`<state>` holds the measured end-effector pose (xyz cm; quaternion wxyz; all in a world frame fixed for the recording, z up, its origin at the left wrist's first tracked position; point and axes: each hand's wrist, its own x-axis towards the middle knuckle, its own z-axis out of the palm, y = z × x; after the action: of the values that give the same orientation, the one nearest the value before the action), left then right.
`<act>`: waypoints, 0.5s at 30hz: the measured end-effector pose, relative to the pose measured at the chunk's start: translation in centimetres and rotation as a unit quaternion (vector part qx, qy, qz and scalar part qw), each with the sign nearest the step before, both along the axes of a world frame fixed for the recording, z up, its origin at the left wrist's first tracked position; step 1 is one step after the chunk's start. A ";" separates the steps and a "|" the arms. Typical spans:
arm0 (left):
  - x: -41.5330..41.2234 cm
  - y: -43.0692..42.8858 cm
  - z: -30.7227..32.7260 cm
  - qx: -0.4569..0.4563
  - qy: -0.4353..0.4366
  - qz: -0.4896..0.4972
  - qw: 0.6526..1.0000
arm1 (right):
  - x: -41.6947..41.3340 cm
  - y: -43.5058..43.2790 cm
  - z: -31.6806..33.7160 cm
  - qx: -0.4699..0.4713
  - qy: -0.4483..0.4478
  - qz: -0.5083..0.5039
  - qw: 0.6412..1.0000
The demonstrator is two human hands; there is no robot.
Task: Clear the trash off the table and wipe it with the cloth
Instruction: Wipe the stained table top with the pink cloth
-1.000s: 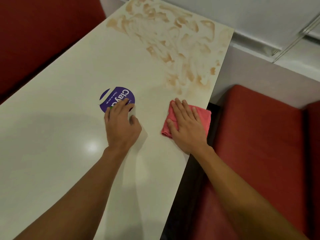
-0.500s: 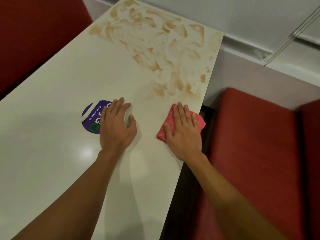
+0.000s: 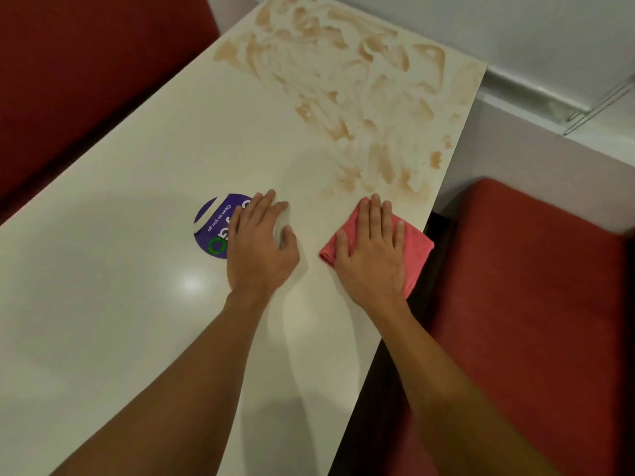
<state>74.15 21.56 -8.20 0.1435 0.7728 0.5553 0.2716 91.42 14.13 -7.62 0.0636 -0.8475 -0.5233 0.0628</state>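
A folded pink cloth (image 3: pixel 414 247) lies near the right edge of the cream table (image 3: pixel 120 269). My right hand (image 3: pixel 372 252) presses flat on the cloth with straight fingers. My left hand (image 3: pixel 259 245) rests flat on the table beside it, partly covering a round purple sticker (image 3: pixel 211 228). Brown smeared stains (image 3: pixel 343 84) cover the far end of the table, starting just beyond both hands. No loose trash shows on the table.
Red bench seats stand on the right (image 3: pixel 525 304) and the far left (image 3: pixel 86 63). A pale wall with a ledge (image 3: pixel 549 108) runs behind the table's far end. A dark gap (image 3: pixel 433 269) separates the table's right edge from the seat.
Both hands kept the same pose. The right hand and cloth slid slightly toward the table's right edge, and the left hand now covers more of the sticker; the camera shifted.
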 end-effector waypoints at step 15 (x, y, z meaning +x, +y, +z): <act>-0.2 0.3 -0.4 -0.005 0.024 -0.009 1.000 | -1.0 2.9 0.3 -0.005 0.003 0.038 0.999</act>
<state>73.93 21.88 -8.65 0.1361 0.7832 0.5532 0.2493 90.43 17.01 -7.32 0.0586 -0.8272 -0.5545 0.0703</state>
